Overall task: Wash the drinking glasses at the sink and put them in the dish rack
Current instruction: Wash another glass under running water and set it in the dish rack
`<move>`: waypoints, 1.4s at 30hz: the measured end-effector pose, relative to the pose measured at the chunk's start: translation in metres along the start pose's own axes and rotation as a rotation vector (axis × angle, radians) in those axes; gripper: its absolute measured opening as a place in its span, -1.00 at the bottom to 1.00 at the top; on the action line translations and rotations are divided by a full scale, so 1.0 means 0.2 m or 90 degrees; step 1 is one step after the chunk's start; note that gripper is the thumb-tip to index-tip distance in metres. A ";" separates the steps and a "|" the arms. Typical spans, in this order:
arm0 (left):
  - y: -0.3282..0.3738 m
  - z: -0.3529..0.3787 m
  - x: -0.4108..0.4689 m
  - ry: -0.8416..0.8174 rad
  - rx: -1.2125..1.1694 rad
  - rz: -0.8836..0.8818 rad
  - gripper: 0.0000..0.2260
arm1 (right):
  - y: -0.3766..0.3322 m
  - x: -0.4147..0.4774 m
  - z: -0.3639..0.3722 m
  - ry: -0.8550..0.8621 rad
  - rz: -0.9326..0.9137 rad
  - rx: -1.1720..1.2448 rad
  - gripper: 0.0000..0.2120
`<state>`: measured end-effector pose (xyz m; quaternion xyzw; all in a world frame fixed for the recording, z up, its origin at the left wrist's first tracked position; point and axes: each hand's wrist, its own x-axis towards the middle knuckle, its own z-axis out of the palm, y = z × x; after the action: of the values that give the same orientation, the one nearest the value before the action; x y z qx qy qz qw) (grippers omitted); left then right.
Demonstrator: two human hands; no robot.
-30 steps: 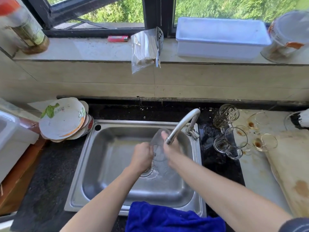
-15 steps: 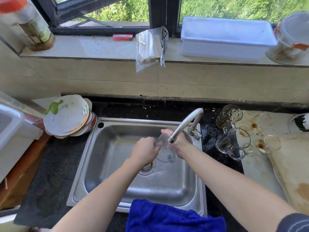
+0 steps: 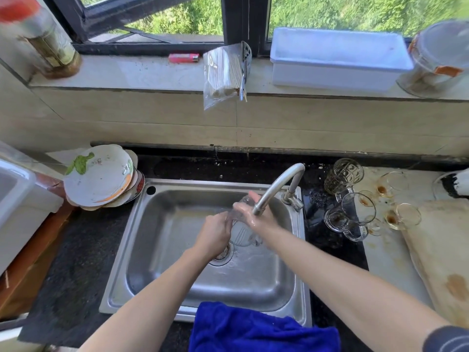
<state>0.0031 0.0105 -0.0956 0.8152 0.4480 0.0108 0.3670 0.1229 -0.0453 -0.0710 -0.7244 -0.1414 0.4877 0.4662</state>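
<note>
One clear drinking glass (image 3: 241, 233) is held tilted between both hands, above the sink (image 3: 162, 224) basin and just below the spout of the faucet (image 3: 278, 182). Our left hand (image 3: 215, 232) curls its fingers round the near side of the glass. Our right hand (image 3: 257, 215), wet and shining, wraps the far side with the thumb raised. We judge the glass light, stiff and brittle, and slick now that it is wet, so a knock against the metal spout or a drop into the steel basin could chip or break it. The safest hold seems to be round the body with the whole hand, not a pinch at the thin rim. Much is hard to read: the glass is transparent and half covered by our fingers, so we cannot tell which end faces us or whether any fingers reach inside. The water stream itself barely shows. Several stained glasses (image 3: 355, 214) wait on the table to the right. We see no certain dish rack. A white container (image 3: 17, 199) at the left edge is cut off, and we cannot say what it is.
</note>
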 end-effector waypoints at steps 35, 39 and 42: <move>-0.07 0.00 -0.03 -0.120 -0.442 -0.267 -0.84 | 0.08 -0.02 -0.10 0.077 -0.095 -0.278 -0.75; -0.07 0.01 -0.02 -0.164 -0.785 -0.493 -0.89 | 0.17 -0.02 -0.16 0.121 -0.261 -0.372 -0.83; -0.02 0.07 0.00 -0.147 -0.986 -0.573 -0.79 | 0.26 -0.06 -0.21 0.110 -0.401 -0.480 -0.78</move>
<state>0.0054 0.0042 -0.1091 0.0834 0.5524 0.0826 0.8253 0.1397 -0.1032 -0.1039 -0.8024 -0.4805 0.1767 0.3066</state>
